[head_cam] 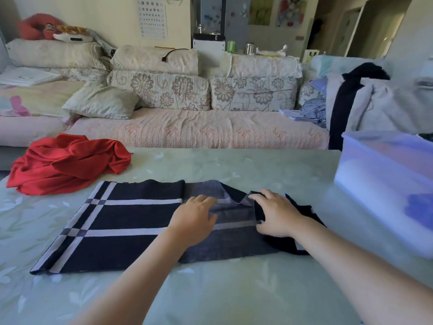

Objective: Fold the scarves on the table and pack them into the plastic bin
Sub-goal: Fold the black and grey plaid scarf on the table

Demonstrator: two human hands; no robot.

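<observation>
Directly beneath both hands, the navy plaid scarf (121,219) lies on the table (210,289) with its long axis running left to right across the person's front. Its flat, white-striped portion extends well to the left of the left hand (194,219). Its right portion shows the paler reverse face and ends in a dark bunched mass under the right hand (278,214). The left hand lies palm down with fingers relaxed, pressing the cloth near mid-length. The right hand lies over the bunched end with fingers bent, its forefinger at a raised peak of fabric. Whether it pinches the cloth cannot be determined. The two hands are close together, with a strip of reverse-side cloth between them. Judgement: a fold across the long axis is in hand, with the left hand serving as the anchor. The right hand is nearer the loose end and nearer the plastic bin (375,174), which stands to the right of the right hand and slightly beyond it. A red scarf (68,163) lies crumpled far to the left of and beyond the left hand, not yet folded.
</observation>
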